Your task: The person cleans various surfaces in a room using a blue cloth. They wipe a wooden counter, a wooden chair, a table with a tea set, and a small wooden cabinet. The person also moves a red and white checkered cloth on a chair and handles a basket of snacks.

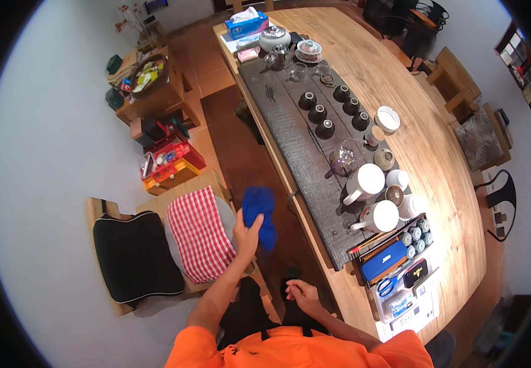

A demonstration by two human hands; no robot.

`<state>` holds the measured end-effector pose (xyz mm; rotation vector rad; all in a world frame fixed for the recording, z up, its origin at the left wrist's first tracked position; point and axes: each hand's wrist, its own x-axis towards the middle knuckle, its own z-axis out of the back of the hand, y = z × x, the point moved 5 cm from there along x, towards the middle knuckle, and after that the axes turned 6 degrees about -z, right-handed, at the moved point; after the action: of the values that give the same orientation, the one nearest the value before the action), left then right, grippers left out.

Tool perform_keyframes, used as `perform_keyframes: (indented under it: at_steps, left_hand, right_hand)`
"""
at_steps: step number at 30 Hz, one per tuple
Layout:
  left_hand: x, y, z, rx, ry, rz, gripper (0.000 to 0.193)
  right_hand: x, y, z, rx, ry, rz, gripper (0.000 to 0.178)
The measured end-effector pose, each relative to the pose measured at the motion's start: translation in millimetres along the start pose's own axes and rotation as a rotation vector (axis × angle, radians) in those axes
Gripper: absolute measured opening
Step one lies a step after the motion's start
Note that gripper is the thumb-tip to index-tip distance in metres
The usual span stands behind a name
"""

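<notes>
My left hand (248, 238) is closed on a blue cloth (259, 211), which hangs bunched over the floor between the chair and the table. Beside the table's near edge, my right hand (303, 295) hovers low in front of my body. Its fingers are loosely bent and a little apart, with nothing visible in them. A red-and-white checked cloth (199, 233) lies on the chair seat just left of my left hand. To the right, a dark tea tray (296, 147) on the table carries several dark cups (317, 113), a glass pitcher (344, 158) and white mugs (365, 182).
A black back cushion (135, 254) leans on the chair. Along the long wooden table (425, 147) stand a blue pencil case (384, 260), scissors (387, 286) and a tissue box (247, 26). Red and yellow bins (173, 165) and a low wooden stand (152, 101) line the left wall.
</notes>
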<state>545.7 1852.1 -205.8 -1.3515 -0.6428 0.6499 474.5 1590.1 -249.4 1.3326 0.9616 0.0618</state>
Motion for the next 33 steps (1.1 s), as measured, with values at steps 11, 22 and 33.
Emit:
perform_keyframes:
  at_steps: [11,22,33]
  left_hand:
    - [115.3,31.3,-103.1,0.464,0.074,-0.034,0.062]
    - [385.4,56.1,-83.2,0.551,-0.060,-0.068,0.061]
    - [457.8,-89.7,-105.5,0.873,0.705,-0.691,0.050]
  right_hand:
    - [4.2,95.8,32.3,0.044,-0.090,0.166,0.019]
    - [123.7,175.5,-3.9,0.050,-0.190,0.038,0.020]
    - [208.1,284.5,-33.9,0.098,-0.374,0.098,0.017]
